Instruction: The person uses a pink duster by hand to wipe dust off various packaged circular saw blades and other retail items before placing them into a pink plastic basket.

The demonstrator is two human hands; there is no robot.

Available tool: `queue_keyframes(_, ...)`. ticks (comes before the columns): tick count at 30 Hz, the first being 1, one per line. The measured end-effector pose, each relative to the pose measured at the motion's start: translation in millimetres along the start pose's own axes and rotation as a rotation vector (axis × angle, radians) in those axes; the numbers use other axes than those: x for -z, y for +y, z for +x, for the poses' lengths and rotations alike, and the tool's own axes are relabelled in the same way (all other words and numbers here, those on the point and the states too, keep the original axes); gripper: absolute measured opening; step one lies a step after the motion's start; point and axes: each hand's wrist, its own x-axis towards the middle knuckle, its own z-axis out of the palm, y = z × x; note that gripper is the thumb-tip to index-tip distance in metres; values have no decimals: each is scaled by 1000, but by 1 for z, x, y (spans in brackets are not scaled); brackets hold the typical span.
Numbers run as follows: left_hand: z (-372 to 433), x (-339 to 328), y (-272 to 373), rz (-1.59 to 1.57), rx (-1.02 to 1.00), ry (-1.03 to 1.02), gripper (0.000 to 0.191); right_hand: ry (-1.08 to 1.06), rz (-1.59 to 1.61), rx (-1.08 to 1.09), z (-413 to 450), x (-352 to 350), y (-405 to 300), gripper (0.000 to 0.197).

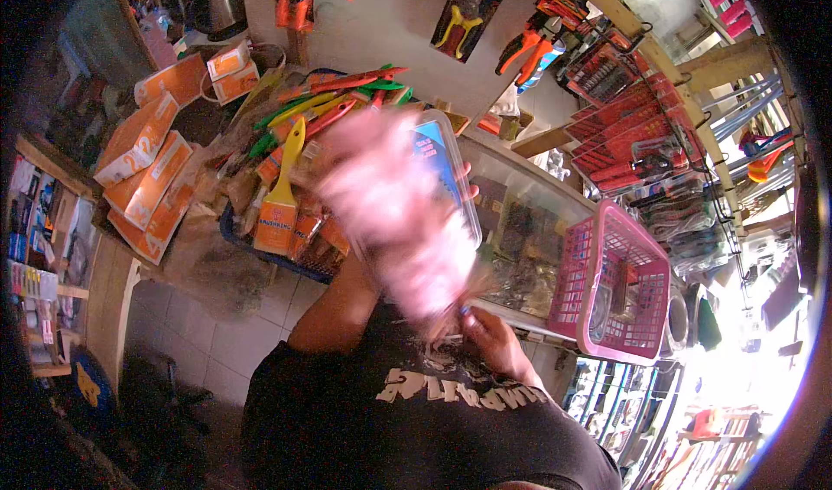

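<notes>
A pink, soft-looking thing (396,210), perhaps a duster or cloth, is strongly blurred in front of my chest. Its lower end, with brown strands, meets my right hand (497,344), whose fingers are closed on it. Behind the pink thing, a flat clear plastic box with a blue printed label (439,158) is tilted upright. Fingertips of my left hand (471,181) curl round the box's right edge; the pink thing hides the rest of that hand. Just left lies a yellow-handled paintbrush (283,178) in an orange sleeve, on a heaped blue basket (276,262) of brushes.
Orange cardboard boxes (146,145) are stacked at the left. A pink plastic basket (588,282) stands on the glass-topped counter (520,165) at the right. Orange-handled pliers (530,48) and other packaged tools hang above. An electric kettle (224,6) stands at the upper left.
</notes>
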Motion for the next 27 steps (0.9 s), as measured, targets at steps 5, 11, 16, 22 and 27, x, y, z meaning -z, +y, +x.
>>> queue_keyframes(5,-4,1,-8,-57,22,-28,70,-46,-197,383,3,-2,-2,37)
queue_keyframes(11,-4,3,1,-139,50,-70,69,-43,-4,-30,0,-4,-3,37)
queue_keyframes(16,-4,6,-6,-198,85,-95,69,-29,-220,81,-5,-7,-14,36)
queue_keyframes(22,4,4,-14,-257,136,-137,68,-25,-176,135,-5,-8,-8,31)
queue_keyframes(27,-11,6,-11,-326,155,-156,67,35,-13,-117,-1,-7,-6,35)
